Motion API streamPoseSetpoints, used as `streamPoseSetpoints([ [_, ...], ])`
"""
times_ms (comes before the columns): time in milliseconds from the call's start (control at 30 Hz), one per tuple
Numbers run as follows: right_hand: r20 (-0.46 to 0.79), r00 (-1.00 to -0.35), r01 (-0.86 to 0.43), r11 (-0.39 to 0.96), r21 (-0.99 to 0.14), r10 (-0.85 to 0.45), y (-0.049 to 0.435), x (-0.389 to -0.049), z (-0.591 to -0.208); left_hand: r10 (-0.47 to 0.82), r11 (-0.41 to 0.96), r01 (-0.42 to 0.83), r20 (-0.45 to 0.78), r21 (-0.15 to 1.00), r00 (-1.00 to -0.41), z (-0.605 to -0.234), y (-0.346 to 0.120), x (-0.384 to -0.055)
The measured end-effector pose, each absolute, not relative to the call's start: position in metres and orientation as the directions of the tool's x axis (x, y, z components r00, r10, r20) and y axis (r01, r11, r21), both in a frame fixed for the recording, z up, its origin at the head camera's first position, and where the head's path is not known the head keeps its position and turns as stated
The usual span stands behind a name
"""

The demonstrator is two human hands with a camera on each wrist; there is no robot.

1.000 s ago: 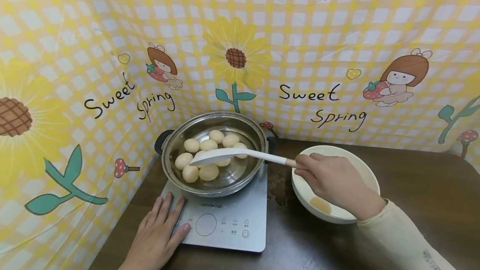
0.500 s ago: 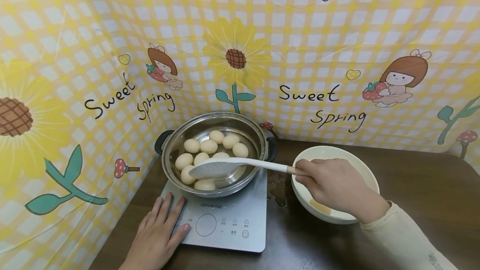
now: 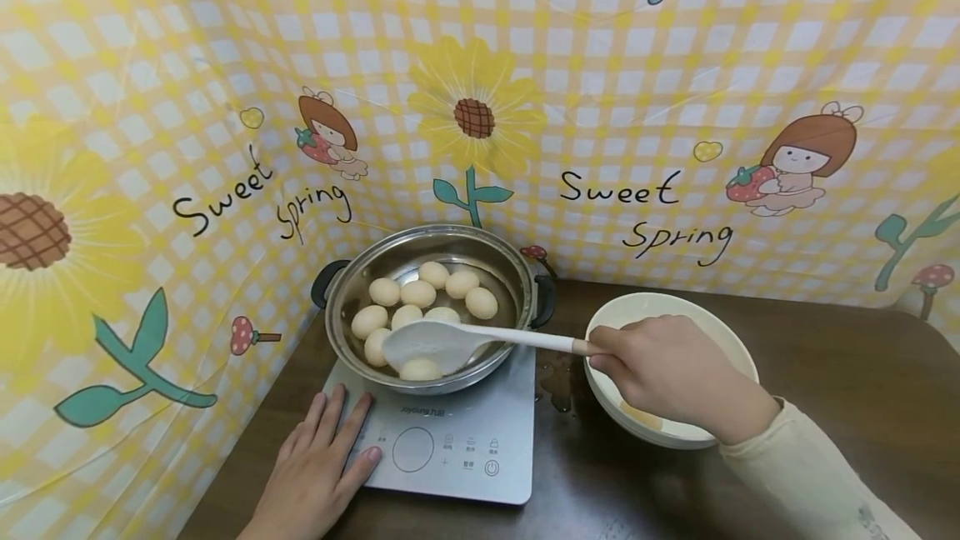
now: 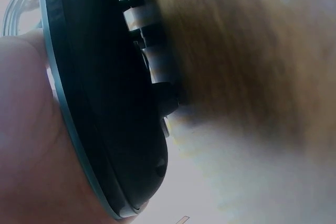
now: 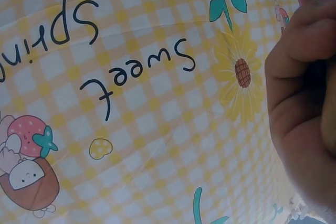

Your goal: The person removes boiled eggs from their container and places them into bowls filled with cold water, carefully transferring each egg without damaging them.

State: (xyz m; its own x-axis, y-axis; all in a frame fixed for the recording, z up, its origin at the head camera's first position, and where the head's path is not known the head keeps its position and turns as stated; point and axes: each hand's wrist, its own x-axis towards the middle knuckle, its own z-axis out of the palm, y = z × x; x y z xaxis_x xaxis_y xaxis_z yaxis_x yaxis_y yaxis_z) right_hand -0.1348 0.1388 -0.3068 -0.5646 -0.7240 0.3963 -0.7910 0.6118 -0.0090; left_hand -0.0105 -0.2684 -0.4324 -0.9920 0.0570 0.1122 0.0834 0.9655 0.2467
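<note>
White spatula [image 3: 450, 338] runs left from R hand [image 3: 671, 373], fingers curled round its handle; blade in pot [image 3: 516, 290], by eggs [image 3: 417, 293]. Bowl [image 3: 723, 332] directly under R hand. L hand [image 3: 318, 457], fingers spread, rests on L edge of hob [image 3: 480, 423], pot just past fingertips. Checked cloth [image 3: 600, 65] beyond both.

Beyond the right hand [image 3: 671, 373], the checkered cloth [image 3: 525, 148] is carrying the words "Sweet Spring" [image 3: 620, 188] — beyond the left hand [image 3: 317, 461] it is repeating them. Just right of this hand, the cooktop [image 3: 450, 486] is showing "Joyoung" — and a power sign [image 3: 491, 467].
</note>
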Motion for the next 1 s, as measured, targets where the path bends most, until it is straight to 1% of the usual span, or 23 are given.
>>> streamPoseSetpoints([
  [200, 0.345, -0.569, -0.797, 0.604, -0.01, -0.746, 0.136, -0.135, -0.302, 0.06, 0.965, 0.088, 0.119, 0.247, -0.991, -0.432, -0.268, -0.011],
  [333, 0.291, -0.594, -0.79, 0.613, -0.032, -0.75, 0.132, -0.136, -0.293, 0.064, 0.965, 0.094, 0.128, 0.246, -0.99, -0.431, -0.267, -0.011],
  [500, 0.204, -0.626, -0.778, 0.622, -0.093, -0.753, 0.126, -0.138, -0.28, 0.066, 0.966, 0.098, 0.136, 0.24, -0.989, -0.43, -0.266, -0.011],
  [833, 0.087, -0.64, -0.764, 0.621, -0.175, -0.763, 0.121, -0.144, -0.269, 0.065, 0.965, 0.097, 0.14, 0.242, -0.988, -0.434, -0.268, -0.011],
  [1000, 0.002, -0.653, -0.734, 0.632, -0.248, -0.757, 0.121, -0.148, -0.265, 0.059, 0.965, 0.091, 0.134, 0.247, -0.989, -0.433, -0.268, -0.01],
])
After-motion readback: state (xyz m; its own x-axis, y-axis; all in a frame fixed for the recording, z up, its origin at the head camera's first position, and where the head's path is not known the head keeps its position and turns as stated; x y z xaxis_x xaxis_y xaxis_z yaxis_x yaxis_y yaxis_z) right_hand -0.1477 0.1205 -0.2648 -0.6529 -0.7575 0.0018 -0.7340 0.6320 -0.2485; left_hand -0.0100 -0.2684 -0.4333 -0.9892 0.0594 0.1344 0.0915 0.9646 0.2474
